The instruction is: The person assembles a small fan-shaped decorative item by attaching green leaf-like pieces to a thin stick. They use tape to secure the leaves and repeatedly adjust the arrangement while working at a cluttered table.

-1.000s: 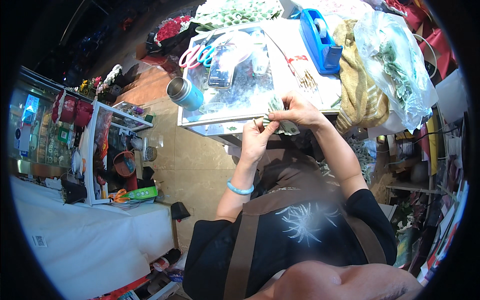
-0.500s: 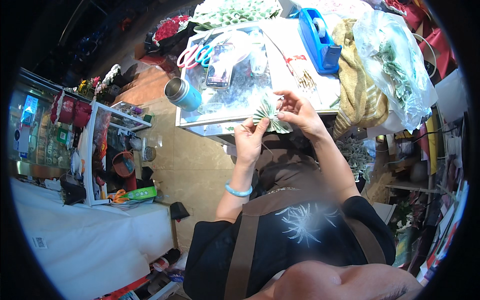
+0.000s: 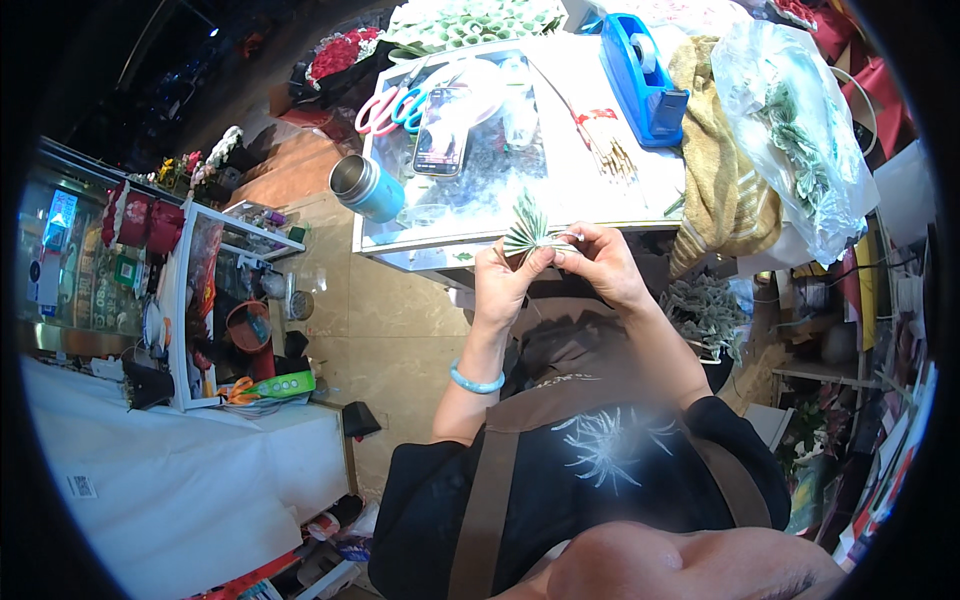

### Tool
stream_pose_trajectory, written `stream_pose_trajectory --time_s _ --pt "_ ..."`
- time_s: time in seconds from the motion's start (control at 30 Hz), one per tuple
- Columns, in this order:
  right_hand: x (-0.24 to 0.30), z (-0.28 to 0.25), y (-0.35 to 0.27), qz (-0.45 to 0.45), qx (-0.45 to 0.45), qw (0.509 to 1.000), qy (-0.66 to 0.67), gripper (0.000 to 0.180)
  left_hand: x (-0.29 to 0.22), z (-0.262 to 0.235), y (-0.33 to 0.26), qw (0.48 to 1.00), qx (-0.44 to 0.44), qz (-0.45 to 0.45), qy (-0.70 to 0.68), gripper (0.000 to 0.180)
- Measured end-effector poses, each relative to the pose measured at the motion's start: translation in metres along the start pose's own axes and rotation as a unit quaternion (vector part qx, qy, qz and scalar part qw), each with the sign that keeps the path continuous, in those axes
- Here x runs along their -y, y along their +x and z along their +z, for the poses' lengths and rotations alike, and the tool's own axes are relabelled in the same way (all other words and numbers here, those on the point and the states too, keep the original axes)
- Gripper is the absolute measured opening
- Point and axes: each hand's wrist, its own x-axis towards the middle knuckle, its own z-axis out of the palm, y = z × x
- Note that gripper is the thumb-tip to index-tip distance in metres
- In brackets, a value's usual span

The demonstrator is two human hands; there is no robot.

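Observation:
Just off the near edge of the table, both hands work on a pleated green-and-white paper fan [image 3: 526, 226]. My left hand [image 3: 504, 282] pinches the fan's gathered base between thumb and fingers. From the other side, my right hand [image 3: 608, 268] grips the folded part at the fan's right, its thumb close to the left thumb. The fan's spread pleats point up and away from me. Fingers hide most of its lower part, so how it is fastened cannot be made out.
On the glass-topped table [image 3: 470, 228] are a phone [image 3: 441, 135], scissors [image 3: 380, 111], a blue metal cup [image 3: 372, 192], a bundle of thin sticks [image 3: 612, 155] and a blue tape dispenser [image 3: 640, 85]. A brown towel [image 3: 712, 170] and a plastic bag [image 3: 795, 130] lie at the right.
The fan has turned, so its spread pleats now point up and away. My right hand has come down and closed on its right side; the left hand keeps its pinch.

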Motion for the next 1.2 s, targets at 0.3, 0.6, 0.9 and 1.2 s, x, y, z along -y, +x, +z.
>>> stream_pose_trajectory --time_s 0.3,0.6,0.9,1.2 --pt "0.011 -0.009 0.001 0.012 -0.010 1.000 -0.022 0.007 -0.001 0.004 0.000 1.000 0.000 -0.009 0.009 0.016" --pt "0.013 -0.012 0.003 0.010 -0.061 0.998 -0.006 0.007 -0.001 0.002 0.000 0.999 0.022 -0.029 -0.004 0.016" --pt "0.014 -0.022 0.001 -0.048 -0.116 0.991 -0.041 0.009 0.000 0.001 -0.006 0.992 0.027 -0.124 -0.021 0.012" --pt "0.000 -0.016 -0.007 -0.032 -0.101 0.990 -0.097 0.011 0.003 0.007 0.002 0.989 -0.143 -0.003 -0.028 0.016"
